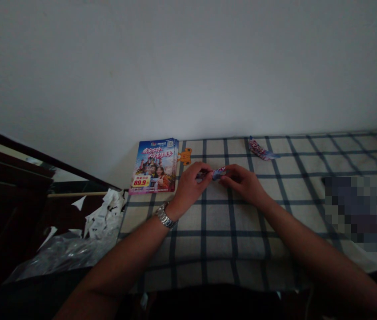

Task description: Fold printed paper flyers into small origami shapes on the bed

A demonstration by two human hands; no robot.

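Between my two hands is a small folded strip of printed paper [218, 172], blue with pink and white marks. My left hand [191, 183] pinches its left end between thumb and fingertips, with a silver watch on that wrist. At the opposite end, my right hand [243, 182] pinches the paper in the same way. The fingers hide part of the strip, so its full shape does not show. Farther back on the checked cloth [218, 213] lies another folded paper piece [259, 149] in similar colours, slightly curved.
A stack of colourful flyers [153, 166] lies left of my hands near the wall [188, 66]. Beside it shows an orange bear figure [184, 156]. Torn white paper [105, 215] and clear plastic [71, 251] lie off the left edge. A blurred-out patch [363, 213] covers something at right.
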